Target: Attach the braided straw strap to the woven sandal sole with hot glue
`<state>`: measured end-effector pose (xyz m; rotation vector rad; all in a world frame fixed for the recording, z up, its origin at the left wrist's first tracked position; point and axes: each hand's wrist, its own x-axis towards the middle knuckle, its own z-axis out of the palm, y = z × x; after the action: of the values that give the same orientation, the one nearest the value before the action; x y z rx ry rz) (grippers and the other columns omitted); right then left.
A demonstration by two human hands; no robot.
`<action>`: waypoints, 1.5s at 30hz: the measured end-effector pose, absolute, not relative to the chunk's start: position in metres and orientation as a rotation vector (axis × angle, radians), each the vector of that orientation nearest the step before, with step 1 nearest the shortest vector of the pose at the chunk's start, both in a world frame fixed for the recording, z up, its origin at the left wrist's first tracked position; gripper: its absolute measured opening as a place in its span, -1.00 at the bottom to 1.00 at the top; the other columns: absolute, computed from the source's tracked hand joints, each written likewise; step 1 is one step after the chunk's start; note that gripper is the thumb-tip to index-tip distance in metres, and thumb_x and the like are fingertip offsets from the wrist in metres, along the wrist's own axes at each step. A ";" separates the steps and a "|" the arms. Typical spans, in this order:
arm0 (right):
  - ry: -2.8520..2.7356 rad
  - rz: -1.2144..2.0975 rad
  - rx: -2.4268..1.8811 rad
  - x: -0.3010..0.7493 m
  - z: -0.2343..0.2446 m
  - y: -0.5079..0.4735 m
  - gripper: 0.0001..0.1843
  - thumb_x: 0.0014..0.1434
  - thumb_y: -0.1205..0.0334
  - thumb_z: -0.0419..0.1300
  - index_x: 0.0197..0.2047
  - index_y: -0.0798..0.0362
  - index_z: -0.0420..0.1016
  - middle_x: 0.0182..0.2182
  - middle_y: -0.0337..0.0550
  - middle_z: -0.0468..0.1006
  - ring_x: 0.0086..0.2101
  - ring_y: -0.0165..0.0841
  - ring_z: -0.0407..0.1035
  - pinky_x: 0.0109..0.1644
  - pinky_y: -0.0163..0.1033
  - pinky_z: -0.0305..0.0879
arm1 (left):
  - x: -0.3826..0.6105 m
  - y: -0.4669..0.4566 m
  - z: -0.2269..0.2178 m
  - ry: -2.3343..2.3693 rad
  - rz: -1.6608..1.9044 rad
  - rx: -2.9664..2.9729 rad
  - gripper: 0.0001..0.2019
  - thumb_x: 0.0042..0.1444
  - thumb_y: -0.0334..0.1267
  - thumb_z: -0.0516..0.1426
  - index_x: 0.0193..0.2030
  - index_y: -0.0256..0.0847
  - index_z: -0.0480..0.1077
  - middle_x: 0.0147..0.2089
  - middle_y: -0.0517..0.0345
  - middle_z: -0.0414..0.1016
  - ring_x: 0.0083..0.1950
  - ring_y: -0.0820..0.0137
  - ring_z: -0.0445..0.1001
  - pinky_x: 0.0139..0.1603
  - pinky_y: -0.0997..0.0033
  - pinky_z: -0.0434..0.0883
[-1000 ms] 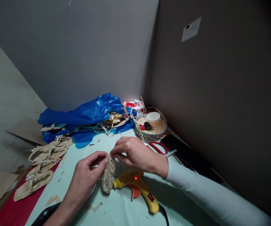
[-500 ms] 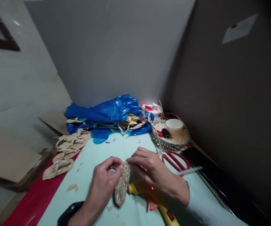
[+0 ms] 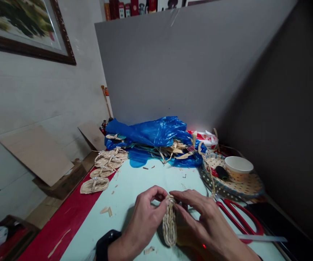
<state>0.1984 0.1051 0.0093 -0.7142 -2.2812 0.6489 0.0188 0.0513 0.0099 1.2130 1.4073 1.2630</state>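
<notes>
A small coiled straw sandal sole stands nearly upright between my hands, its lower end over the pale green table covering. My left hand pinches its upper left edge between thumb and fingers. From the other side, my right hand has its fingertips closed on the top end and right edge. Beneath the right hand lies a yellow glue gun, mostly hidden, with a small red light showing. Several finished-looking straw sandals lie in a row on the left.
A blue plastic bag with dry straw lies at the back. To the right are a woven tray holding a paper cup, red-handled scissors and a whitish glue stick. Straw scraps lie on the table.
The view has swung left and tilted up, so the scene sits further right. My right fingers have moved down around the sole's upper edge, and my right hand covers more of the glue gun.
</notes>
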 end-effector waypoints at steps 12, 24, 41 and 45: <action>-2.275 0.660 -0.655 0.197 0.014 0.099 -0.80 0.40 0.30 0.16 0.00 -0.04 0.58 -0.26 -0.17 0.68 -0.23 -0.24 0.57 -0.10 -0.07 0.50 | 0.018 0.045 0.017 1.489 1.199 1.308 -0.83 0.13 -0.17 0.15 -0.33 -0.19 0.50 -0.30 0.10 0.53 -0.27 0.29 0.50 -0.25 0.34 0.39; -2.310 0.238 -0.538 0.183 0.036 0.101 -0.59 0.35 0.44 0.19 0.25 0.15 0.41 -0.06 0.14 0.64 -0.11 -0.04 0.44 -0.06 0.15 0.41 | -0.008 0.053 0.029 1.567 1.104 1.436 -0.76 0.30 -0.08 0.21 -0.15 -0.24 0.52 -0.17 0.14 0.61 -0.16 0.28 0.60 -0.08 0.12 0.55; -2.767 0.384 -0.490 0.043 -0.014 0.110 -0.54 0.37 0.07 0.27 0.26 0.02 0.40 0.26 0.01 0.42 0.15 -0.03 0.42 0.18 0.23 0.39 | -0.105 0.072 0.148 1.666 1.188 1.321 -0.65 0.28 -0.10 0.23 0.11 -0.22 0.46 0.14 0.03 0.54 0.03 0.14 0.58 -0.01 0.03 0.57; -2.784 0.363 -0.429 0.030 -0.019 0.096 -0.50 0.37 0.03 0.26 0.27 0.07 0.39 0.27 0.07 0.42 0.20 0.00 0.37 0.23 0.25 0.34 | -0.094 0.077 0.143 1.612 1.208 1.323 -0.64 0.28 -0.09 0.23 0.13 -0.21 0.46 0.16 0.02 0.53 0.06 0.12 0.57 0.01 0.00 0.56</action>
<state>0.0302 0.0959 -0.0190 -0.4291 -2.7839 0.3632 -0.0943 0.0769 0.1427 1.3229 1.6123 1.2085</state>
